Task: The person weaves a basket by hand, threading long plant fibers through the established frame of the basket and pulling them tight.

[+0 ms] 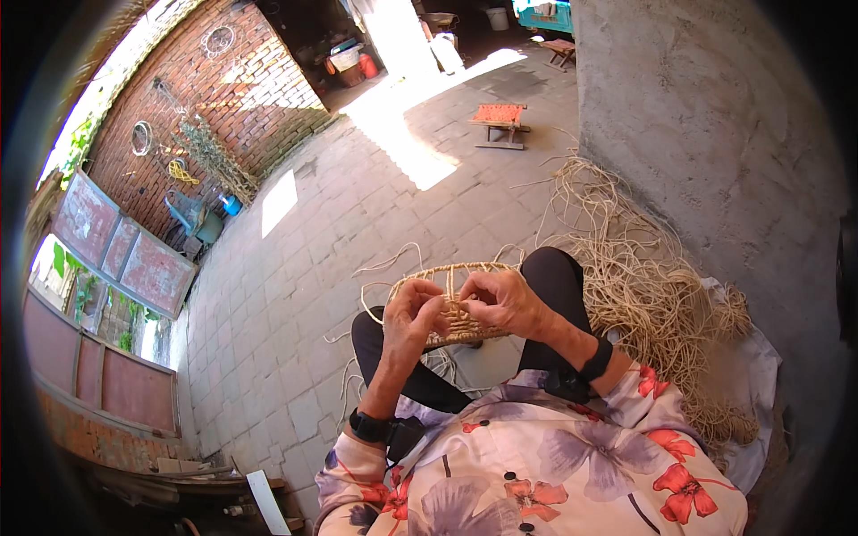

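Note:
A tan piece woven from cord [462, 327], with a curved rim along its far side, rests across my knees. Loose cord ends stick out around its edge. My left hand [413, 313] is at its left part, fingers curled and thumb bent in toward the weave; the palm hides what they grip. My right hand [506, 302] pinches at the middle of the weave, beside upright strands [450, 282] that run to the rim. The strand between its thumb and forefinger is mostly covered by the fingers.
To my right lies a large tangled heap of tan cord [643, 277], partly on a pale sheet [760, 375], next to a grey wall [715, 107]. Ahead on the paved floor stands a low stool with an orange seat [499, 116]. Reddish panels [125, 246] lean at the left.

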The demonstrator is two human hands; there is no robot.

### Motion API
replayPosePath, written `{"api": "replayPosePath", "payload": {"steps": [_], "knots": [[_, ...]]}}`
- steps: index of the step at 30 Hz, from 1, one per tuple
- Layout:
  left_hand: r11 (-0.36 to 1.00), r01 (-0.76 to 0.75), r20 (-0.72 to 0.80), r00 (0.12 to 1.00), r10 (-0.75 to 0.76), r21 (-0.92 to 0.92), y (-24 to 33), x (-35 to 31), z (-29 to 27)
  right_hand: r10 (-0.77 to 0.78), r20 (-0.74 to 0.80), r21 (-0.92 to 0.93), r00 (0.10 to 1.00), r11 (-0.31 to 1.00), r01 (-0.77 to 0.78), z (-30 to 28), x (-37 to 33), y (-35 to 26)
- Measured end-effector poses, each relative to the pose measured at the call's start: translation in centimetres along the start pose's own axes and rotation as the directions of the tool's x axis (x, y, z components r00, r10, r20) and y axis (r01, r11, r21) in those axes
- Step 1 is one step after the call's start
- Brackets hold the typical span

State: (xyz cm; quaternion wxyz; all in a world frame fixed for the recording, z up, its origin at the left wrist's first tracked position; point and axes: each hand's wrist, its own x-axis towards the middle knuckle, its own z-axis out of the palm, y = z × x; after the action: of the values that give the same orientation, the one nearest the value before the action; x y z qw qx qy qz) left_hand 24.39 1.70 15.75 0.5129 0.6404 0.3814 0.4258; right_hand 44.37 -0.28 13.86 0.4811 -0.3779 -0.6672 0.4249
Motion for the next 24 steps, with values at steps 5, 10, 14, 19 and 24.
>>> {"api": "replayPosePath", "payload": {"steps": [5,10,14,19,24], "knots": [[0.964,0.223,0.066,0.97,-0.234,0.143,1.4,-0.2,0.5,-0.269,-0.084,-0.255,0.959,0.936,0.241,0.5,-0.2,0.6],[0.936,0.273,0.094,0.95,-0.299,0.222,1.3,-0.1,0.2,-0.387,-0.071,-0.315,0.919,0.883,0.348,0.8,-0.1,1.1],[0.925,0.364,0.143,0.915,-0.377,0.105,1.0,0.2,-0.3,-0.402,-0.054,-0.294,0.914,0.881,0.37,0.8,-0.4,1.0],[0.898,0.423,0.223,0.893,-0.391,-0.118,0.1,0.0,-0.8,-0.39,-0.032,-0.293,0.92,0.884,0.364,0.7,-0.5,0.8],[0.953,-0.012,0.145,0.989,-0.034,0.302,0.9,-0.5,-0.6,-0.305,-0.072,-0.189,0.95,0.939,0.287,1.0,-0.4,0.8]]}}
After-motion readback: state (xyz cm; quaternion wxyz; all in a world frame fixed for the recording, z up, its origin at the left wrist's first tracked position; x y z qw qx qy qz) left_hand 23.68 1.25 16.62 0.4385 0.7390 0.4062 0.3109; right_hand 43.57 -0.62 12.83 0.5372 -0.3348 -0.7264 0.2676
